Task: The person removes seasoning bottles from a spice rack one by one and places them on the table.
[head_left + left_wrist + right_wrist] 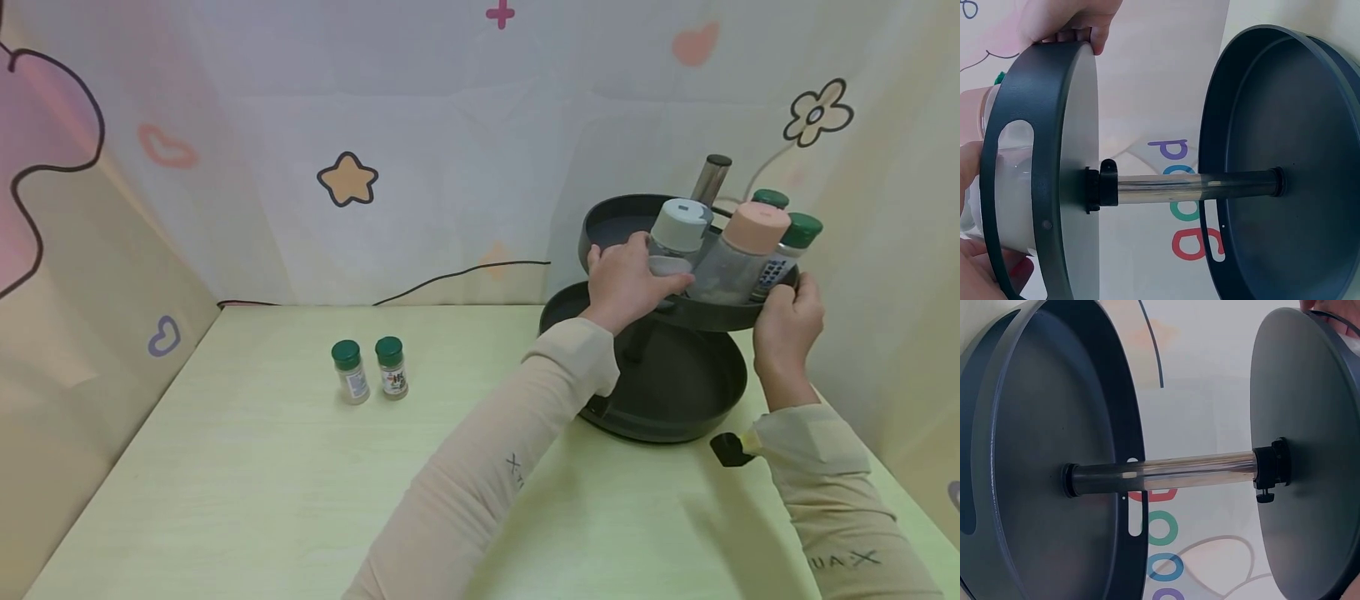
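My left hand [626,279] grips a clear jar with a white cap [682,225] on the upper tray [716,317] of a dark two-tier round rack. My right hand [787,329] holds that tray's right rim, its fingers bent at the edge in the left wrist view. Beside the white-capped jar stand a pink-capped jar [738,271] and green-capped bottles [802,231]. The upper tray overhangs the lower tray [667,400] toward the right. A metal pole [1160,189] joins the two, with a black collar [1269,465] under the upper tray.
Two small green-capped shakers [350,372] [392,368] stand on the pale table [247,467], left of the rack. A black piece [730,450] shows near my right sleeve. A printed cloth [450,167] hangs behind and along the sides.
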A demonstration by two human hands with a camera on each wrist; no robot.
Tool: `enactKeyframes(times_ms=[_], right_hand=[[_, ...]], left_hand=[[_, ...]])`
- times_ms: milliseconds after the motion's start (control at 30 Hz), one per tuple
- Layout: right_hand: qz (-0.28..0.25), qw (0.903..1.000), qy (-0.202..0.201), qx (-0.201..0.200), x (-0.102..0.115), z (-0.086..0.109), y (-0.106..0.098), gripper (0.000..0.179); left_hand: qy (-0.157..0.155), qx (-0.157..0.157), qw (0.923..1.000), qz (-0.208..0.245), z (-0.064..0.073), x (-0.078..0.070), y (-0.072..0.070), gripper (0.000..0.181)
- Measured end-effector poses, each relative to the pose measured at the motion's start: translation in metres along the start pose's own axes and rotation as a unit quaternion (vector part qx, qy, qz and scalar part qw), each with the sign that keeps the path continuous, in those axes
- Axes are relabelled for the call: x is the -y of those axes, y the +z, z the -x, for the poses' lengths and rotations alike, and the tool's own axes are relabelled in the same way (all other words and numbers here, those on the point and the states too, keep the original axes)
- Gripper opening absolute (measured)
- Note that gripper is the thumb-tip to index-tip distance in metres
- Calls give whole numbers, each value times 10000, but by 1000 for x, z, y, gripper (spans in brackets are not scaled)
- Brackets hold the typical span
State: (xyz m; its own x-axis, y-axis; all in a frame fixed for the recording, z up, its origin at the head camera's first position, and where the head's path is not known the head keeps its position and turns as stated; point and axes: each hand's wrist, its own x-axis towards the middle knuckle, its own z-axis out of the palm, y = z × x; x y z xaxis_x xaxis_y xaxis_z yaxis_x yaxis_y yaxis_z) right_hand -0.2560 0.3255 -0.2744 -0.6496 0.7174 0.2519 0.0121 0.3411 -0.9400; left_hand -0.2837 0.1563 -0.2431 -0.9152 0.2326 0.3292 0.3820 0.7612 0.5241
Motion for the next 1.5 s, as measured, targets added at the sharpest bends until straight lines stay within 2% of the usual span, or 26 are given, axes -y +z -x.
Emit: enactKeyframes(times_ms=[300,567,700,800,1033,1233,1500], right_hand=[[65,10000,18,-8,1,1,0,23],[123,9999,1,0,0,2,0,23],[156,9999,-30,30,-1,2,0,23],[161,9998,-57,33,-1,2,0,22],[224,9997,-118,-57,0,1,0,23],[174,9998,-83,-70,0,1,0,23],[120,9999,-42,-6,0,1,0,23]], left_hand=[[-15,-168,9999,12,0,0,0,61],[-14,-209,9994,273,-1,-2,-1,62],[13,-245,9982,544,-2,-3,-4,63],[37,-292,9955,900,-4,-4,-7,63],[4,-355,9827,1816,-8,-6,-16,62],[-6,-396,9778,2057,-9,-4,-24,59],[154,-401,9755,2158,-7,-1,-35,57]])
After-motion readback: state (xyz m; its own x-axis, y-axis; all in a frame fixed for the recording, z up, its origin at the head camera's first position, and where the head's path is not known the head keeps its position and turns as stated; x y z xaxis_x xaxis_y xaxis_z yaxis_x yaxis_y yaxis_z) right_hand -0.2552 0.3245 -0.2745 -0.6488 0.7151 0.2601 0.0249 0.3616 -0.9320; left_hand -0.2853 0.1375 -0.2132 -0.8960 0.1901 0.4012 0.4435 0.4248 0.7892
